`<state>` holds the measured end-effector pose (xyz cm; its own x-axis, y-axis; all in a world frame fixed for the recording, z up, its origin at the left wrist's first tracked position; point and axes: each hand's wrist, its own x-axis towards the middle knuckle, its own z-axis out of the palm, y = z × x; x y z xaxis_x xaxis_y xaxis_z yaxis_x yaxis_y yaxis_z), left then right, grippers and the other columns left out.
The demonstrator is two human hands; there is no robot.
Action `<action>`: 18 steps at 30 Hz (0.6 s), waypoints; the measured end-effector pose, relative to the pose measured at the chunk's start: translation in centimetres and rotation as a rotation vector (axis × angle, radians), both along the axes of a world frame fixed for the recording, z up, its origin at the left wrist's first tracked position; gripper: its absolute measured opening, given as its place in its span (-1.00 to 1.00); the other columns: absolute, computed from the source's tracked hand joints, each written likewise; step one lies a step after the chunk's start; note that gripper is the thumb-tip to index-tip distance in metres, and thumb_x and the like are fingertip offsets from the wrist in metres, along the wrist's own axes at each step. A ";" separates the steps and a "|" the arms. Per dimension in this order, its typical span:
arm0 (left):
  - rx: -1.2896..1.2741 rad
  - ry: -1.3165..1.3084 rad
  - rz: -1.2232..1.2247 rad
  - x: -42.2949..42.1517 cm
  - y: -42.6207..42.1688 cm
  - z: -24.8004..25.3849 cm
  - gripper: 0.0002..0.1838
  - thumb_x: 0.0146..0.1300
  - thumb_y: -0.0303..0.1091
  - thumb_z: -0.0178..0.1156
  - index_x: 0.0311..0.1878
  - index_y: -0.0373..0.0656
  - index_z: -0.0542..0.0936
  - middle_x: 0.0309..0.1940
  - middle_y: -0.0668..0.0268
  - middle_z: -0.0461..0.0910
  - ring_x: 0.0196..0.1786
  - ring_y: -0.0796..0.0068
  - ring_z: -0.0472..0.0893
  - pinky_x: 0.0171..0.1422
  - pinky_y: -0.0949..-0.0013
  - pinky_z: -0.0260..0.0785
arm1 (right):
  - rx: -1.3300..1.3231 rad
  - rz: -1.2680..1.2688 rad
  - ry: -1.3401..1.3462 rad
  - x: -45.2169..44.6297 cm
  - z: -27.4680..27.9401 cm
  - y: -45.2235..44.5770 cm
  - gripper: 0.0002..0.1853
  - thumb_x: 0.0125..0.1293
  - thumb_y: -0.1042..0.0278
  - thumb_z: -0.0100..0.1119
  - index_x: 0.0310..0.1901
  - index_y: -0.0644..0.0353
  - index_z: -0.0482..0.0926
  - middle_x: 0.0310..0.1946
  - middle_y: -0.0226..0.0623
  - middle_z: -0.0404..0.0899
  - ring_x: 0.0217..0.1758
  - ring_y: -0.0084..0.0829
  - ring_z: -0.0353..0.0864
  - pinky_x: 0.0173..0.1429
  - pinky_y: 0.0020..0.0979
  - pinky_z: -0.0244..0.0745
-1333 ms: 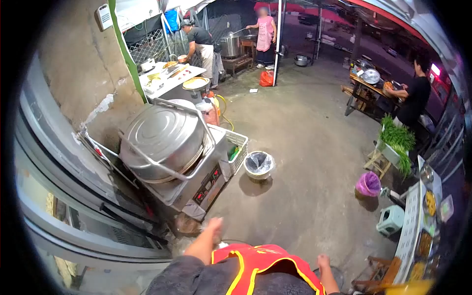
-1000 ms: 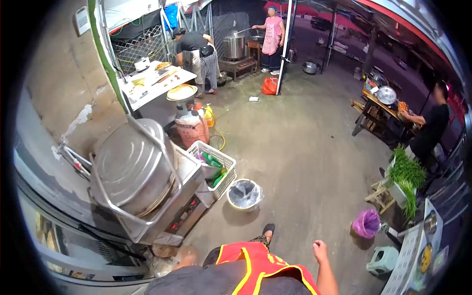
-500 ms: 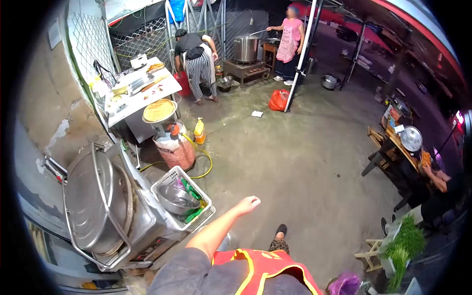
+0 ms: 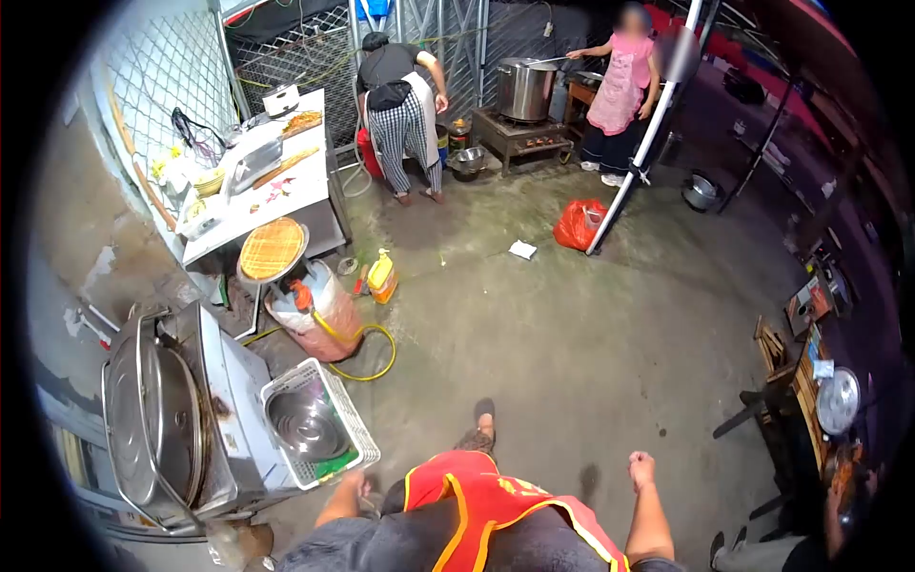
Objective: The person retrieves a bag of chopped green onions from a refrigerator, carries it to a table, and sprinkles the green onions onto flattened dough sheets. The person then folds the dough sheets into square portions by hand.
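Observation:
My left hand (image 4: 356,484) hangs low beside my body, close to the corner of a white plastic basket (image 4: 365,440). Its fingers look loosely curled, with nothing seen in them. Held out over the bare floor on the other side, my right hand (image 4: 642,468) is closed in a loose fist with no object showing. A red apron (image 4: 467,491) with yellow edging covers my front. Inside the basket lie a steel bowl (image 4: 307,424) and some green items. One of my feet, in a dark shoe (image 4: 485,418), is stepping forward on the concrete.
A gas cylinder (image 4: 319,310) with a yellow hose and a yellow jug (image 4: 382,276) stand ahead left, near a white worktable (image 4: 286,191). One person bends beside it; another tends a large pot (image 4: 523,91). A red bag (image 4: 578,225) sits by a slanted pole (image 4: 648,133).
My left hand has swung back from out in front to beside the basket. My right hand has come into view. The basket and cylinder now appear further left.

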<state>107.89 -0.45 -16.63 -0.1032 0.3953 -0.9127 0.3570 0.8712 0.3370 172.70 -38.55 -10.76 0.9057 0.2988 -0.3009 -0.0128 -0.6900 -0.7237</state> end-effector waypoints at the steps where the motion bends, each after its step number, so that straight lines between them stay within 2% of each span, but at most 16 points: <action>1: -0.110 0.006 0.089 0.3 1.7 -2.0 -0.72 0.33 -0.19 -0.04 -0.44 -0.15 0.41 -0.67 0.20 0.37 -0.61 0.26 0.43 -0.55 0.09 0.32 | 0.037 -0.005 -0.011 1.0 0.6 3.8 -0.87 0.26 0.45 0.00 -0.42 0.16 0.52 -0.61 -0.48 0.41 -0.60 -0.55 0.39 -0.49 -0.41 0.43; 2: 0.002 0.149 -0.214 1.2 2.4 -4.1 -0.68 0.32 -0.21 -0.09 -0.42 -0.23 0.50 -0.59 0.12 0.47 -0.57 0.20 0.49 -0.47 0.09 0.37 | 0.068 -0.011 -0.023 1.9 1.1 6.5 -0.87 0.26 0.46 0.00 -0.42 0.15 0.52 -0.61 -0.49 0.41 -0.59 -0.56 0.39 -0.50 -0.42 0.42; 5: 0.066 0.109 -0.225 9.4 11.3 -5.6 -0.50 0.34 -0.04 -0.16 -0.52 -0.24 0.53 -0.65 0.14 0.51 -0.55 0.22 0.53 -0.44 0.12 0.38 | -0.011 0.136 0.019 4.4 -3.4 11.1 -0.89 0.23 0.50 0.01 -0.41 0.16 0.52 -0.59 -0.48 0.45 -0.54 -0.58 0.41 -0.47 -0.47 0.35; 6: 0.119 0.058 -0.256 13.1 14.8 -6.0 -0.43 0.35 0.01 -0.18 -0.55 -0.25 0.54 -0.67 0.15 0.52 -0.54 0.22 0.55 -0.44 0.14 0.39 | -0.133 0.126 0.186 4.9 -2.5 12.8 -0.88 0.13 0.36 0.18 -0.38 0.21 0.61 -0.49 -0.32 0.61 -0.36 -0.54 0.52 -0.20 -0.40 0.48; 7: 0.178 -0.001 -0.295 17.1 18.4 -5.8 -0.37 0.36 0.07 -0.20 -0.58 -0.25 0.56 -0.69 0.16 0.53 -0.53 0.23 0.56 -0.43 0.15 0.39 | -0.265 0.229 0.190 5.5 -1.5 14.6 -0.88 0.12 0.35 0.18 -0.44 0.21 0.62 -0.46 -0.29 0.64 -0.31 -0.47 0.59 -0.15 -0.37 0.50; 8: 0.182 -0.039 -0.417 21.8 22.6 -2.7 -0.48 0.34 0.05 -0.09 -0.50 -0.22 0.54 -0.64 0.18 0.55 -0.59 0.26 0.52 -0.52 0.19 0.35 | -0.334 0.243 0.143 6.2 -0.5 16.5 -0.85 0.11 0.36 0.20 -0.31 0.22 0.62 -0.35 -0.24 0.66 -0.24 -0.41 0.62 -0.10 -0.35 0.51; 10: 0.290 -0.336 -0.270 30.0 29.3 -2.4 -0.55 0.28 0.03 0.09 -0.18 -0.26 0.55 -0.39 0.13 0.61 -0.46 0.22 0.58 -0.45 0.22 0.42 | -0.291 0.158 0.137 8.9 -0.8 18.9 -0.61 0.09 0.34 0.25 0.00 0.21 0.53 -0.26 -0.20 0.67 -0.19 -0.34 0.63 -0.05 -0.34 0.51; 12: 0.466 -0.203 -0.593 39.9 33.3 11.3 -0.36 0.21 0.03 0.20 0.19 -0.25 0.39 -0.02 0.01 0.54 -0.09 0.09 0.58 -0.08 0.19 0.49 | -0.354 0.038 0.357 12.2 3.2 23.6 -0.15 0.01 0.17 0.39 0.33 0.17 0.19 0.04 -0.04 0.54 0.05 -0.22 0.54 0.16 -0.28 0.43; 14: 0.843 -0.090 -0.846 46.0 38.1 15.0 -0.23 0.18 0.03 0.23 0.35 -0.20 0.24 0.22 -0.06 0.35 0.27 0.02 0.36 0.31 0.19 0.26 | -0.320 0.170 0.132 19.4 -0.7 30.4 0.07 -0.07 0.02 0.46 0.40 0.18 0.00 0.20 0.04 0.36 0.23 -0.12 0.37 0.31 -0.21 0.26; 15: 0.967 -0.133 -0.812 48.5 39.7 17.5 -0.21 0.19 0.02 0.23 0.37 -0.18 0.20 0.27 -0.07 0.29 0.33 0.02 0.28 0.38 0.19 0.15 | -0.314 0.238 0.027 20.4 2.4 34.7 0.19 -0.11 -0.06 0.49 0.43 0.19 -0.10 0.28 0.08 0.27 0.32 -0.08 0.29 0.38 -0.17 0.18; 16: 1.085 -0.170 -0.780 50.4 41.8 19.8 -0.20 0.20 0.00 0.23 0.40 -0.17 0.16 0.32 -0.07 0.22 0.39 0.01 0.20 0.45 0.19 0.04 | -0.125 0.408 0.066 24.5 5.8 41.4 0.35 -0.21 -0.21 0.49 0.44 0.22 -0.24 0.43 0.11 -0.07 0.48 -0.02 -0.05 0.50 -0.09 -0.09; 17: 1.105 -0.177 -0.719 51.9 43.7 21.6 -0.19 0.20 0.00 0.22 0.40 -0.18 0.15 0.32 -0.08 0.21 0.39 0.01 0.20 0.45 0.19 0.05 | 0.009 0.578 -0.122 25.8 14.1 50.4 0.32 -0.19 -0.17 0.49 0.45 0.21 -0.22 0.43 0.14 -0.11 0.50 0.02 -0.11 0.50 -0.06 -0.11; 18: 1.110 -0.176 -0.662 53.0 45.1 22.4 -0.19 0.20 -0.01 0.22 0.40 -0.18 0.14 0.33 -0.08 0.20 0.39 0.01 0.19 0.44 0.18 0.06 | 0.065 0.718 -0.455 27.9 17.9 58.4 0.26 -0.18 -0.05 0.51 0.45 0.17 -0.16 0.44 0.10 -0.10 0.50 0.04 -0.13 0.49 -0.03 -0.11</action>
